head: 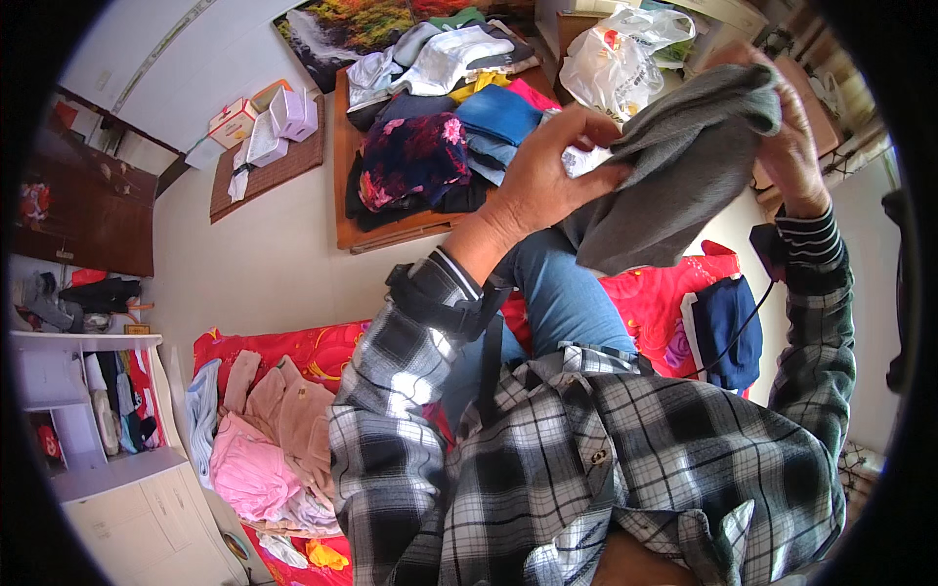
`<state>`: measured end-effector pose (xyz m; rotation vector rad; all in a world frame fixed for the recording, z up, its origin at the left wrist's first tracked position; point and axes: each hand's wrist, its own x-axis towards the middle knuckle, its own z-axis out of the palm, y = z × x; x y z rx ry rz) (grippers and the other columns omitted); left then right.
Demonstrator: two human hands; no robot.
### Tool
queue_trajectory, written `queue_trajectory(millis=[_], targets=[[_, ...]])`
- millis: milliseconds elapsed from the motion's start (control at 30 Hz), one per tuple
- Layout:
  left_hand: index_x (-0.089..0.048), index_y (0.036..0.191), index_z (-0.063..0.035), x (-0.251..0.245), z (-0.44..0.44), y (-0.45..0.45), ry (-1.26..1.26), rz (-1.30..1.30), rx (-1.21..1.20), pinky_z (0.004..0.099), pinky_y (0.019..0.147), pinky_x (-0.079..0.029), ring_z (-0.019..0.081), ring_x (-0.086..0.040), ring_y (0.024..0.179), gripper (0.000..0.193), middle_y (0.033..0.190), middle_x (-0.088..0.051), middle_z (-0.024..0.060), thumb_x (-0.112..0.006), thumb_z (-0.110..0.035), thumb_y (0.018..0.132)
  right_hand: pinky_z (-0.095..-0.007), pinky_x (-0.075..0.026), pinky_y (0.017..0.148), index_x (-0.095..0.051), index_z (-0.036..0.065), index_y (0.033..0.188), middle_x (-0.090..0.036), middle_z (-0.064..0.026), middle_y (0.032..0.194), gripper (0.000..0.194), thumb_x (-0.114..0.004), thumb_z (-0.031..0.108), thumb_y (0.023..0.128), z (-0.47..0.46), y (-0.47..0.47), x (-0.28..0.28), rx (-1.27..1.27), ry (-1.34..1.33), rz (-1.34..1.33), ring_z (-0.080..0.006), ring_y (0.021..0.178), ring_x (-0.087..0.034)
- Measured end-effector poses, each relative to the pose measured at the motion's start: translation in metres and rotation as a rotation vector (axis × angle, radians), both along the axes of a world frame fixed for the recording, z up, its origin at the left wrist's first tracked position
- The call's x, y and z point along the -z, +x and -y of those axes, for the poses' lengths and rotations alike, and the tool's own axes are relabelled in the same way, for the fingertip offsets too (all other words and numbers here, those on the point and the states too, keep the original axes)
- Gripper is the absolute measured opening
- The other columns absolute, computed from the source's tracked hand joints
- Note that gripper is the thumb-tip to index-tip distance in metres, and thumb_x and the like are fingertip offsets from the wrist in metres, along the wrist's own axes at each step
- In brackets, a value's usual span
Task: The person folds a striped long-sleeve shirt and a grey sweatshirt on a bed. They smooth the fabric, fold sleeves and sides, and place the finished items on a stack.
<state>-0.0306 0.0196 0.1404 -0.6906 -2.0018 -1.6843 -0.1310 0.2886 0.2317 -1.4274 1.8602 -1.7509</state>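
Observation:
A dark grey cloth garment (674,176) hangs in the air above my knees, held between both hands. My left hand (553,165) pinches its near left edge between thumb and fingers. At the upper right, my right hand (795,139) grips the folded top edge; part of that hand is behind the cloth. Which garment it is cannot be told. Beyond my left hand, folded blue jeans (498,117) and a dark floral garment (414,157) lie in a pile of clothes on a low wooden table (342,183).
A white plastic bag (608,69) stands at the back right. Folded navy clothing (725,333) rests on the red bedding (645,293) beside me. Pink garments (253,469) are heaped on the left. Purple baskets (293,113) sit on a brown mat (308,157). A white cabinet (139,520) stands at the left.

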Motion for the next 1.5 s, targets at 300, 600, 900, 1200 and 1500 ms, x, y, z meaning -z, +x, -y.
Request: queue_trajectory(millis=[300, 600, 900, 1200, 1500], targets=[[-0.052, 0.129, -0.0106, 0.091, -0.016, -0.021, -0.345, 0.097, -0.001, 0.0384, 0.105, -0.036, 0.0301, -0.046, 0.124, 0.068, 0.13, -0.053, 0.0116, -0.079, -0.027, 0.069, -0.0347, -0.047, 0.095, -0.053, 0.007, 0.128, -0.059, -0.0092, 0.123, 0.034, -0.054, 0.021, 0.097, -0.127, -0.039, -0.066, 0.339, -0.135, -0.051, -0.0174, 0.11, -0.058], [-0.065, 0.102, -0.0054, 0.148, -0.039, 0.011, -0.319, 0.272, 0.008, 0.0386, 0.085, -0.047, 0.0333, -0.06, 0.096, 0.034, 0.096, -0.065, 0.0138, -0.071, -0.021, 0.072, -0.0342, -0.044, 0.098, -0.053, 0.006, 0.129, -0.058, -0.0084, 0.124, 0.035, -0.054, 0.022, 0.098, -0.165, -0.066, -0.088, 0.576, -0.161, -0.115, -0.0163, 0.114, -0.055], [-0.063, 0.104, -0.0049, 0.14, 0.052, 0.021, -0.331, 0.4, -0.373, 0.0419, 0.078, -0.048, 0.0366, -0.062, 0.09, 0.026, 0.095, -0.065, 0.0164, -0.065, -0.02, 0.084, -0.0336, -0.042, 0.102, -0.053, 0.006, 0.129, -0.058, -0.0077, 0.126, 0.036, -0.054, 0.024, 0.098, -0.165, -0.116, -0.072, 0.635, -0.206, -0.09, -0.0153, 0.119, -0.052], [-0.062, 0.105, -0.0101, 0.069, 0.142, 0.167, -0.957, 0.102, -0.783, 0.0423, 0.081, -0.044, 0.0309, -0.056, 0.094, 0.044, 0.099, -0.056, 0.0092, -0.063, 0.002, 0.063, -0.0329, -0.045, 0.095, -0.057, 0.004, 0.107, -0.059, -0.0063, 0.108, 0.025, -0.063, 0.017, 0.088, -0.182, -0.051, 0.083, 0.301, 0.318, 0.152, -0.0159, 0.106, -0.054], [-0.063, 0.102, -0.0073, 0.215, 0.027, 0.334, -0.691, 0.686, -0.67, 0.0414, 0.08, -0.045, 0.0311, -0.058, 0.09, 0.025, 0.095, -0.061, 0.0099, -0.068, -0.02, 0.082, -0.0387, -0.049, 0.082, -0.069, 0.006, 0.085, -0.069, -0.0122, 0.091, 0.017, -0.074, 0.015, 0.071, -0.144, 0.067, 0.27, -0.479, 1.345, 0.079, -0.0286, 0.088, -0.064]])
